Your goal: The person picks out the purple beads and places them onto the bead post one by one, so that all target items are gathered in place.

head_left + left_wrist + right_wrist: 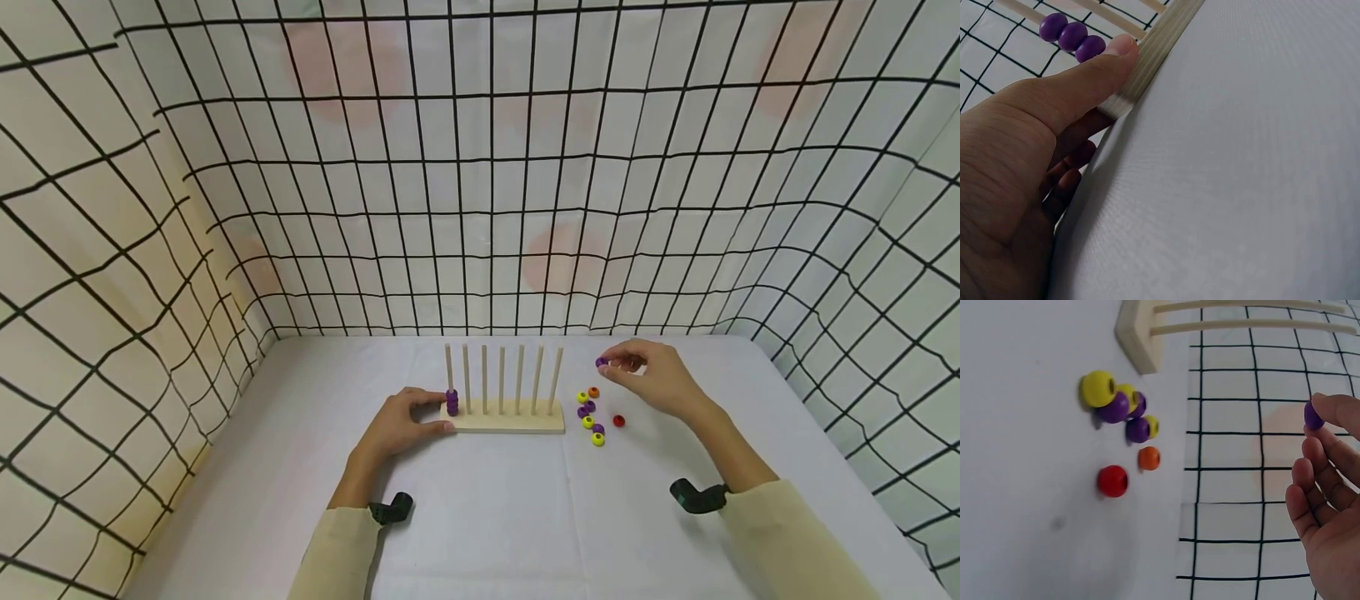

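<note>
A wooden peg stand (pixel 502 425) with several upright pegs rests on the white cloth. Three purple beads (pixel 1073 37) are stacked on its leftmost peg. My left hand (pixel 399 423) grips the stand's left end, the thumb along the front edge of the base. To the right of the stand, my right hand (pixel 654 377) pinches a purple bead (pixel 1314 416) between thumb and index finger, raised over the table. The other right fingers are loosely curled. Below that hand lie loose beads: yellow (pixel 597 439), purple (pixel 582 412), orange (pixel 593 392) and red (pixel 618 421).
A white cloth (pixel 495 517) covers the table. Black grid netting (pixel 491 212) rises at the back and on both sides, with pale fabric behind it. A dark wrist device (pixel 392 508) sits on the left wrist and another (pixel 697 497) on the right.
</note>
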Demonstrator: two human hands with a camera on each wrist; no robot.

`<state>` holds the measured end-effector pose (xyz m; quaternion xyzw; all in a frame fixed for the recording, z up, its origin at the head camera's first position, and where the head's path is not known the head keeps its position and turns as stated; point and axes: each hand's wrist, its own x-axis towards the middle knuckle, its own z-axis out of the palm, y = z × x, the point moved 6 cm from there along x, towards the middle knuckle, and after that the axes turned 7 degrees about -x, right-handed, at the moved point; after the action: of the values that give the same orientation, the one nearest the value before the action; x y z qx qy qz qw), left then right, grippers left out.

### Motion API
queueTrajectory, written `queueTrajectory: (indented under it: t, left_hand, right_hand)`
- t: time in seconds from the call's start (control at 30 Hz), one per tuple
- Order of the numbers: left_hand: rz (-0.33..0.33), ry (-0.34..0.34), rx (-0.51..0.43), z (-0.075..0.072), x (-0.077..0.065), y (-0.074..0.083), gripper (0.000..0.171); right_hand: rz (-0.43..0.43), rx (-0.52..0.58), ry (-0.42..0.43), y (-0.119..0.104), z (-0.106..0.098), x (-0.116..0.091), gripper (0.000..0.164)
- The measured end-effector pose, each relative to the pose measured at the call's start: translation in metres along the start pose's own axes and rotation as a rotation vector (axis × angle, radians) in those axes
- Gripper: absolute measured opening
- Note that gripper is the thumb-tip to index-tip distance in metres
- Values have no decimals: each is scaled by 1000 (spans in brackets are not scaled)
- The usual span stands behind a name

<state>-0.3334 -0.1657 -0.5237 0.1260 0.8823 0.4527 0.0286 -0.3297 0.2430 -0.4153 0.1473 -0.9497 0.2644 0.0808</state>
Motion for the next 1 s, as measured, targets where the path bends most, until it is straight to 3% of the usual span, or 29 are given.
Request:
queueTrajectory:
  t: [0.57,1.0]
  left_hand:
    - [13,5,1,0,1,-2,57]
    - [15,0,10,0,2,-2,58]
  right_hand:
    - [-82,30,40,-59,-25,20,31]
    - [-143,114,1,-99,-20,36,28]
